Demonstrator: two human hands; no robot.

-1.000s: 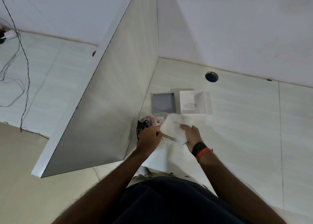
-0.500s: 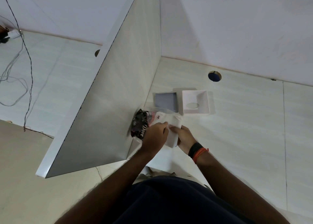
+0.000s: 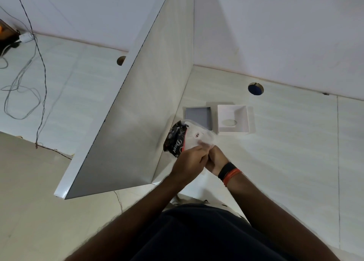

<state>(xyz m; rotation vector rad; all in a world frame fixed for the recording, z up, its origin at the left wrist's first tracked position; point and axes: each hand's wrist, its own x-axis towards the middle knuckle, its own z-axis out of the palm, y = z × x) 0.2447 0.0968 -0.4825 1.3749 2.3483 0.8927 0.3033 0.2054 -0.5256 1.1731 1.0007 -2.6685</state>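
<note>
Pale wood-grain laminate covers the desk point(image 3: 285, 142), which meets a plain white wall point(image 3: 275, 34) at the far side, and a round cable hole point(image 3: 255, 88) sits near that edge. On the left we see a tall divider panel point(image 3: 141, 112) closing off the neighbouring desk, where loose cables point(image 3: 19, 87) trail. A shallow grey lid point(image 3: 198, 115) and a white tray point(image 3: 241, 114) lie side by side, just beyond the clear packet point(image 3: 199, 136), whose dark printed contents press close to the panel. The left hand point(image 3: 189, 160) and right hand point(image 3: 215, 159) both pinch the packet's near edge, knuckles almost touching.
</note>
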